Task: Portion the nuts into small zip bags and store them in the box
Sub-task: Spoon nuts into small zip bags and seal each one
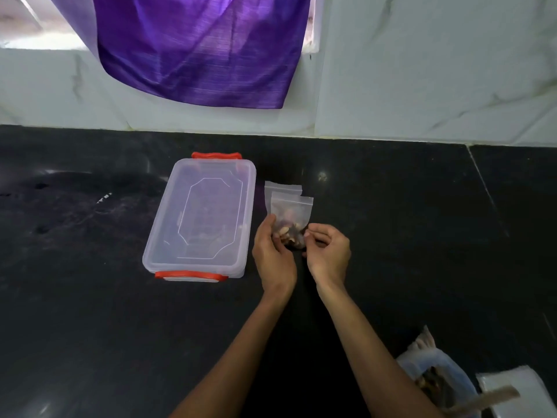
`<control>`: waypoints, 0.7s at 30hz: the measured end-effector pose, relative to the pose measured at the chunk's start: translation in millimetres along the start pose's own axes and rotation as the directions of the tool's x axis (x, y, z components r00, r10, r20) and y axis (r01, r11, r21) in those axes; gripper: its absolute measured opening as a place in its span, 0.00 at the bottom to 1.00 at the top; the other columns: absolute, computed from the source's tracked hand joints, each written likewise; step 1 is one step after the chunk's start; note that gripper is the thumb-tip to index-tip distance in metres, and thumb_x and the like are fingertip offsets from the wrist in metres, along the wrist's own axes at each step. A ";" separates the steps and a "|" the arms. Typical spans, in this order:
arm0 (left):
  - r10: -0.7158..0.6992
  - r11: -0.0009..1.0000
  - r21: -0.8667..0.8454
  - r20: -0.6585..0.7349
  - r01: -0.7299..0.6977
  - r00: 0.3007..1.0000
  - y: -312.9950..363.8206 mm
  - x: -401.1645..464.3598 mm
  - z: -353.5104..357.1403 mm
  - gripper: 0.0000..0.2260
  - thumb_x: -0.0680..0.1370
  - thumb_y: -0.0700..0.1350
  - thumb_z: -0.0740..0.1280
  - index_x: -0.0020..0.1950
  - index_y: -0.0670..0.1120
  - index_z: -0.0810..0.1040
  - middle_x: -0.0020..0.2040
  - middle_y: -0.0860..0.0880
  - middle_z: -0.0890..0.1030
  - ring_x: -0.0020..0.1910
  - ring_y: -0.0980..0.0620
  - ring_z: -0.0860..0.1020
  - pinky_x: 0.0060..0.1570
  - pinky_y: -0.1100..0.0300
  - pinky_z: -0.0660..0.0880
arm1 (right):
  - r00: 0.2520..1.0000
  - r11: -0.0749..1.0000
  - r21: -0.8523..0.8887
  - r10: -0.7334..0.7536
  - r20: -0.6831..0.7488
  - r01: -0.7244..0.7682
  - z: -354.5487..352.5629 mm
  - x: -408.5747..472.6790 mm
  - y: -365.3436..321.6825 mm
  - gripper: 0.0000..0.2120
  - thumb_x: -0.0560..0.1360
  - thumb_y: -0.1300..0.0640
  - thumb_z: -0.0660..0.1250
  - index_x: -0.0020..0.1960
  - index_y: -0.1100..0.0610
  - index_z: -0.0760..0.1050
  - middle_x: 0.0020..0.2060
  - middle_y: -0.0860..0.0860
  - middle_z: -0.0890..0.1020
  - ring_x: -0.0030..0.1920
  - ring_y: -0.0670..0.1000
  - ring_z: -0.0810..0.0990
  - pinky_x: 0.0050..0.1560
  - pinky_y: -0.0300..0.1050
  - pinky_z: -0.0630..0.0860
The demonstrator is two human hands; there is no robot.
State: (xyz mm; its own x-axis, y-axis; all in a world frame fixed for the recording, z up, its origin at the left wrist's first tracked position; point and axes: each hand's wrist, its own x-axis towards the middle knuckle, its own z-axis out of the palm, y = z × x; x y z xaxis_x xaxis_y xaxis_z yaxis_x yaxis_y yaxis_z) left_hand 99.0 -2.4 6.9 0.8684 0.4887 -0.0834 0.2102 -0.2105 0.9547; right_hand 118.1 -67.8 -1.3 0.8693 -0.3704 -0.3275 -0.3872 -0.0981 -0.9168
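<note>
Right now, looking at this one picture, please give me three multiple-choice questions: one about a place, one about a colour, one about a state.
1. Where does the box stand, seen from the person?
A. left of the hands
B. right of the hands
C. on the big bag of nuts

2. What colour are the box's latches?
A. blue
B. red
C. green

3. In what state is the box's lid?
A. taken off
C. standing against the wall
B. lying on the box

Answers:
1 A: the box is left of the left hand.
2 B: both end latches are red.
3 B: the clear lid covers the box.

The left hand holds a small zip bag with nuts; the right hand has curled fingers beside it.
</note>
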 end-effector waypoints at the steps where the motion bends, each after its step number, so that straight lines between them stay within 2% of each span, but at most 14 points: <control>1: -0.004 1.000 -0.012 -0.003 0.004 1.000 -0.9 0.5 1.4 0.17 0.80 0.33 0.57 0.68 0.42 0.70 0.59 0.56 0.71 0.51 0.75 0.70 0.47 0.86 0.61 | 1.000 1.000 -0.026 -0.012 -0.008 0.012 0.7 1.6 1.1 0.08 0.74 0.64 0.68 0.51 0.54 0.79 0.44 0.48 0.83 0.46 0.45 0.82 0.49 0.49 0.81; 3: -0.015 0.999 -0.033 -0.019 0.015 1.000 -3.5 0.1 2.5 0.15 0.81 0.34 0.57 0.67 0.41 0.71 0.56 0.58 0.70 0.46 0.82 0.68 0.46 0.86 0.61 | 0.999 0.996 -0.066 -0.052 -0.003 0.052 0.0 3.3 2.4 0.07 0.74 0.63 0.68 0.51 0.55 0.79 0.43 0.47 0.82 0.46 0.45 0.82 0.47 0.45 0.81; 6: 0.000 1.000 0.024 -0.031 0.000 1.000 -5.6 -0.4 1.1 0.14 0.80 0.33 0.58 0.64 0.40 0.73 0.50 0.61 0.69 0.44 0.84 0.67 0.44 0.85 0.62 | 0.990 0.980 -0.155 -0.119 0.073 0.129 -3.0 0.8 0.1 0.09 0.75 0.58 0.68 0.55 0.56 0.78 0.42 0.45 0.80 0.45 0.43 0.81 0.39 0.28 0.74; 9: 0.003 0.999 0.037 -0.036 -0.002 0.999 -2.4 -2.0 -1.4 0.12 0.80 0.32 0.58 0.59 0.45 0.73 0.46 0.62 0.69 0.43 0.80 0.70 0.42 0.85 0.63 | 0.983 0.962 -0.226 -0.126 0.132 0.153 -3.5 -1.9 -0.3 0.11 0.76 0.59 0.67 0.58 0.54 0.75 0.43 0.45 0.80 0.42 0.41 0.78 0.38 0.27 0.70; 11: 0.026 0.996 0.084 -0.042 -0.023 0.999 -1.5 -3.5 -4.0 0.12 0.80 0.33 0.58 0.61 0.43 0.74 0.51 0.58 0.71 0.43 0.74 0.71 0.43 0.85 0.63 | 0.983 0.951 -0.260 -0.139 0.118 0.165 -2.1 -3.1 -0.9 0.11 0.76 0.61 0.66 0.57 0.54 0.75 0.44 0.47 0.81 0.41 0.41 0.78 0.37 0.28 0.71; 14: 0.056 0.991 0.124 -0.025 -0.053 0.998 -6.7 -1.7 -4.3 0.12 0.79 0.34 0.59 0.61 0.42 0.74 0.53 0.55 0.73 0.45 0.68 0.73 0.51 0.79 0.69 | 0.989 0.947 -0.287 -0.129 0.075 0.146 0.3 -3.5 -5.6 0.09 0.75 0.63 0.65 0.54 0.54 0.75 0.43 0.47 0.80 0.41 0.43 0.79 0.35 0.29 0.70; 16: 0.063 0.988 0.141 -0.012 -0.061 0.998 -8.1 -0.9 -4.2 0.13 0.79 0.34 0.59 0.62 0.42 0.74 0.56 0.51 0.75 0.49 0.61 0.75 0.57 0.70 0.73 | 0.991 0.950 -0.286 -0.112 0.073 0.128 -0.2 -2.4 -8.8 0.07 0.75 0.63 0.64 0.51 0.56 0.77 0.43 0.47 0.80 0.43 0.45 0.80 0.35 0.29 0.70; 18: 0.056 0.987 0.149 0.015 -0.058 0.998 -8.7 -0.8 -4.5 0.17 0.79 0.33 0.58 0.67 0.41 0.71 0.64 0.47 0.74 0.61 0.53 0.74 0.64 0.63 0.70 | 0.991 0.954 -0.278 -0.091 0.096 0.115 -5.7 -2.4 -11.4 0.08 0.76 0.63 0.63 0.52 0.57 0.79 0.47 0.48 0.81 0.45 0.45 0.78 0.37 0.29 0.68; 19: 0.050 0.984 0.168 0.030 -0.054 0.998 -7.7 -1.5 -4.7 0.19 0.79 0.33 0.58 0.70 0.42 0.68 0.69 0.46 0.71 0.68 0.50 0.69 0.69 0.58 0.66 | 0.991 0.957 -0.268 -0.084 0.106 0.110 -10.7 -3.8 -12.6 0.09 0.77 0.63 0.62 0.53 0.56 0.79 0.49 0.48 0.81 0.46 0.44 0.77 0.38 0.29 0.68; 21: 0.068 0.973 0.218 0.040 -0.075 0.997 -6.4 -5.9 -6.1 0.22 0.79 0.33 0.58 0.73 0.44 0.64 0.74 0.46 0.64 0.74 0.49 0.61 0.73 0.54 0.59 | 0.991 0.968 -0.228 -0.086 0.102 0.108 -25.3 -11.6 -14.7 0.10 0.78 0.61 0.62 0.54 0.55 0.80 0.52 0.48 0.81 0.48 0.44 0.78 0.45 0.33 0.73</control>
State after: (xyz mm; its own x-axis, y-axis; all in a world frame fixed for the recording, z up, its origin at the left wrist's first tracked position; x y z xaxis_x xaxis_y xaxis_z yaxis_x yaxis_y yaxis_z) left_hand 89.8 1.2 3.1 0.8978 0.4393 -0.0301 0.2376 -0.4260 0.8730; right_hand 105.9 -85.4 21.8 0.9262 -0.2645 -0.2687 -0.3511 -0.3454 -0.8703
